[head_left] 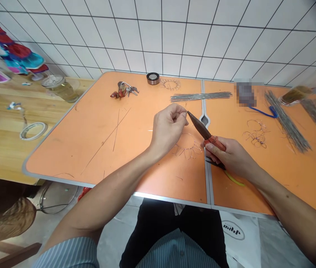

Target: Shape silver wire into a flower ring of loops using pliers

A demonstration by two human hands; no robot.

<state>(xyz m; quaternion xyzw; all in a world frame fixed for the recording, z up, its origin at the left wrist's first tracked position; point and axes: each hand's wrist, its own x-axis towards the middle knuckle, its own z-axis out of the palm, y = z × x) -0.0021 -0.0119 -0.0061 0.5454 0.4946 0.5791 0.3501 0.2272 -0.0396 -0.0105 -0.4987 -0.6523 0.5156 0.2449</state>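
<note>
My left hand (167,128) is closed in a pinch above the orange table (135,149), a tiny bit of thin wire (187,111) between thumb and forefinger. Needle-nose pliers (200,125) with red handles are gripped in my right hand (233,156); their tip meets the wire right at my left fingertips. Below both hands is a ring of looped copper-coloured wire (189,153), shaped like a flower. Whether it joins the pinched wire I cannot tell. A second tool with dark tips and a yellow-green handle (234,179) lies partly hidden under my right hand.
Bundles of straight metal wires (201,96) lie at the back and right (287,123). Small bent wire pieces (255,136), keys (130,89) and a black tape roll (153,78) are around. A wooden table with white tape (33,131) and a jar (61,88) adjoins at left.
</note>
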